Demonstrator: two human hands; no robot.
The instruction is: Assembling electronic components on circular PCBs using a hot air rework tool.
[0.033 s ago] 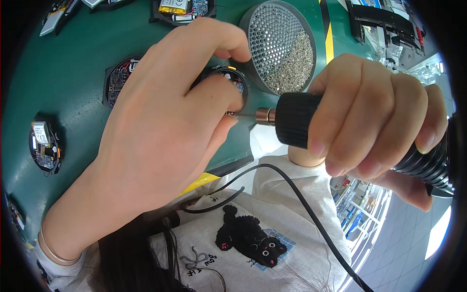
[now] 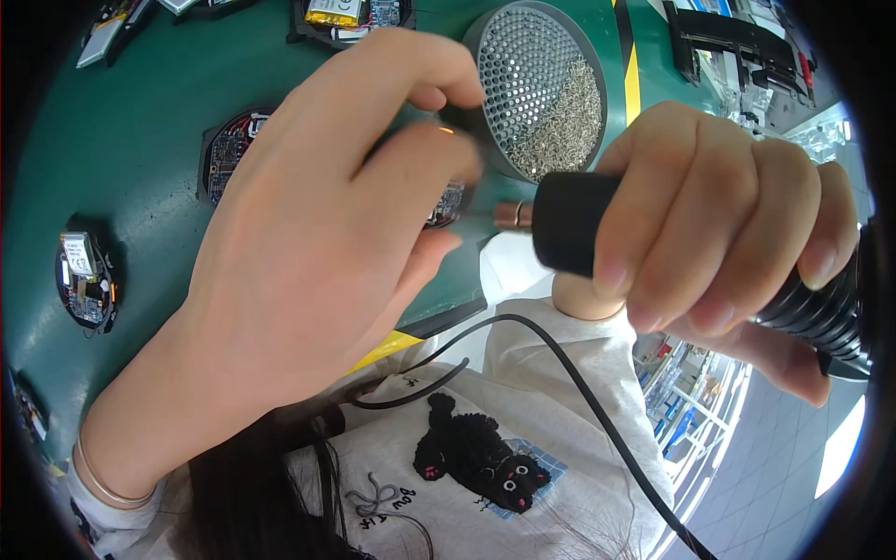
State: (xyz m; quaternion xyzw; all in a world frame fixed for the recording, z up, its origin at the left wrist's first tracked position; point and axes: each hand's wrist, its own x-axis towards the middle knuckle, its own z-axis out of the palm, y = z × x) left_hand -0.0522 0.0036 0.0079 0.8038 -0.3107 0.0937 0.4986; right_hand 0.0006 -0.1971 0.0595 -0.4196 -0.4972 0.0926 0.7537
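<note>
Driver (image 2: 574,224) near left hand (image 2: 299,215), fingertips (image 2: 441,248) now parted, board (image 2: 449,204) showing between

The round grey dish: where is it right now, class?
In the head view, the dish sits at the top, right of centre, between the left hand and the yellow-and-black tape.

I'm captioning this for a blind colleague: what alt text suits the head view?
A right hand grips a black screwdriver pointed toward the left hand, which partly covers a round circuit board. Beyond, a grey dish of tiny screws sits on a green table.
</note>
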